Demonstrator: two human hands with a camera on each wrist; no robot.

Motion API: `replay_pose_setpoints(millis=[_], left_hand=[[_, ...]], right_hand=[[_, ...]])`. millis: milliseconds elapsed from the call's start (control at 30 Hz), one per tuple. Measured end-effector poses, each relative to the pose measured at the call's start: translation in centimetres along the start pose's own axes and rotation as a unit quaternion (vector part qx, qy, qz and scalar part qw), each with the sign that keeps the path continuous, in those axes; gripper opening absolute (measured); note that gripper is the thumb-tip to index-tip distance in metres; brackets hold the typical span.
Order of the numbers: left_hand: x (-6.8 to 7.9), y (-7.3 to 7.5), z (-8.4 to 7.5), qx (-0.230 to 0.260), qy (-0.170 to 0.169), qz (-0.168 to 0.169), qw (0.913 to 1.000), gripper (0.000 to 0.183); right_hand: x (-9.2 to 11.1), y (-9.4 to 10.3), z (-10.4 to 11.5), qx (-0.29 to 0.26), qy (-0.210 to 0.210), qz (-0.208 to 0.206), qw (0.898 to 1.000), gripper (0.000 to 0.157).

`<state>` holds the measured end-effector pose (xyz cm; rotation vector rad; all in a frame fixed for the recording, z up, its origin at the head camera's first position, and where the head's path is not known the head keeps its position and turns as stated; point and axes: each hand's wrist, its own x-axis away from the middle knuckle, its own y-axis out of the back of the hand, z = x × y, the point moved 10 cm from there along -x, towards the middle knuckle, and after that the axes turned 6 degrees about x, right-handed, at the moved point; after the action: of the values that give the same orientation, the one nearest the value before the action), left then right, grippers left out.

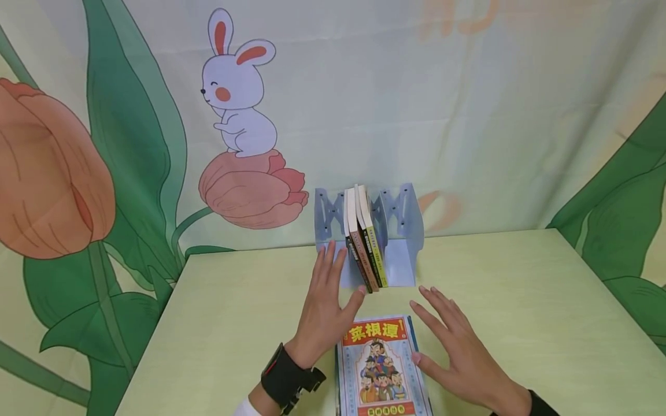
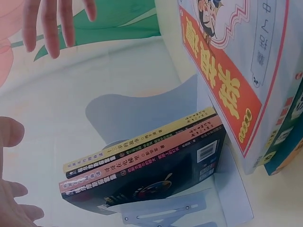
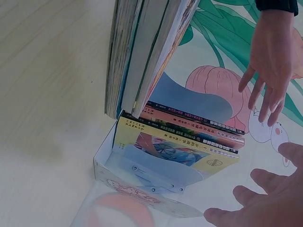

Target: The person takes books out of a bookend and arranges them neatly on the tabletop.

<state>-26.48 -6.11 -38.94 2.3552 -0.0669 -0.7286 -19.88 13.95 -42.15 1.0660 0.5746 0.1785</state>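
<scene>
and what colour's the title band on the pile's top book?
Red, with yellow characters; the title band shows best in head view.

stacked books (image 1: 384, 375) cut off at head view's bottom, upper corner behind left hand (image 1: 325, 309)

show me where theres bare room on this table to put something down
The table has two bare patches: one from its left edge to the left hand, one from the right hand to its right edge. The right slot of the blue bookstand also looks free. The middle is crowded: the book stack lies between the hands, before the leaning books.
</scene>
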Motion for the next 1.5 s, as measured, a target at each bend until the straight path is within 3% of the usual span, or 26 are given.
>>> replay_pose_setpoints(millis=[267,733,933,1500], left_hand=[[-1.5,0.6,0.4,0.018,0.007,-0.024,0.9995,0.073],[-3.0,0.7,0.3,0.035,0.015,-0.046,0.9982,0.074],[-3.3,0.8,0.5,0.045,0.024,-0.053,0.9973,0.074],[-4.2,0.3,2.0,0.064,0.054,-0.055,0.9949,0.074]], right_hand=[[-0.1,0.6,0.2,-0.013,0.014,-0.016,1.0,0.076],[-0.2,1.4,0.0,-0.021,0.0,-0.019,1.0,0.073],[-0.2,1.6,0.2,-0.022,0.015,-0.036,0.999,0.075],[0.1,1.1,-0.3,-0.031,-0.018,-0.008,0.999,0.073]])
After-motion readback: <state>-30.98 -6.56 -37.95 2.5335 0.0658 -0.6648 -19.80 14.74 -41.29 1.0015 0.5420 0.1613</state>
